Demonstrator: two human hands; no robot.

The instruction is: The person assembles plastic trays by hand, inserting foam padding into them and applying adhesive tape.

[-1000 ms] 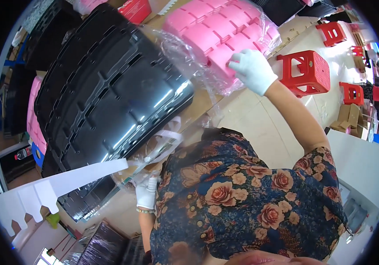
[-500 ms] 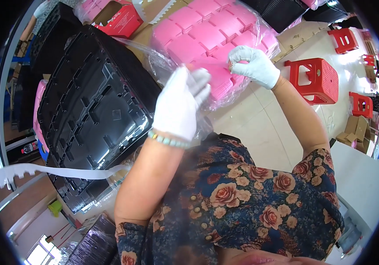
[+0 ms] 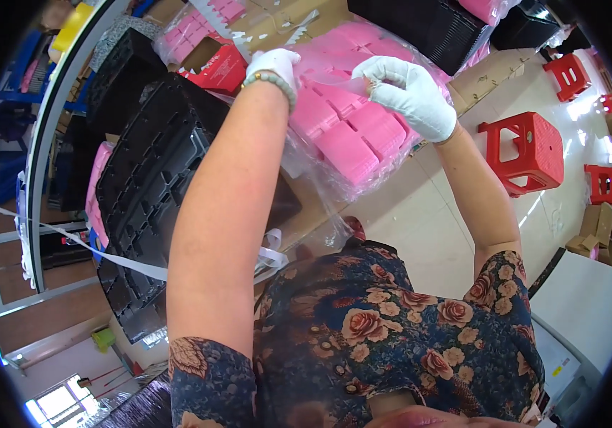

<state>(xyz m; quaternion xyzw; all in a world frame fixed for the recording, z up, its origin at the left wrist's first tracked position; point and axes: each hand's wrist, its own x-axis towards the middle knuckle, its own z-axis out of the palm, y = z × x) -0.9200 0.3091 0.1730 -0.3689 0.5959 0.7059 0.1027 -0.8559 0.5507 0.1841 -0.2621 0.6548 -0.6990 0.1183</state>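
My right hand [image 3: 414, 96], in a white glove, is closed with thumb and fingers pinching the end of a translucent strip [image 3: 338, 83]. The strip stretches leftward above the pink pieces toward my left hand [image 3: 274, 63]. That hand, also gloved and with a beaded bracelet at the wrist, looks closed, but its fingers are mostly turned away. Beneath both hands lies a block of pink interlocking pieces [image 3: 352, 146], stacked in rows inside a clear plastic bag [image 3: 352, 187]. Whether the strip reaches into my left fingers is unclear.
Black moulded trays [image 3: 145, 178] are stacked at the left, partly behind my left forearm. A red box [image 3: 222, 71] and more pink pieces [image 3: 192, 32] lie beyond. Black trays [image 3: 420, 28] stand at the far side. Red stools [image 3: 527, 153] are on the right. A white strip [image 3: 131, 265] hangs at left.
My left hand has moved away and to the left from beside my right hand. The right hand stays at the far part of the pink block. The translucent strip now shows between them.
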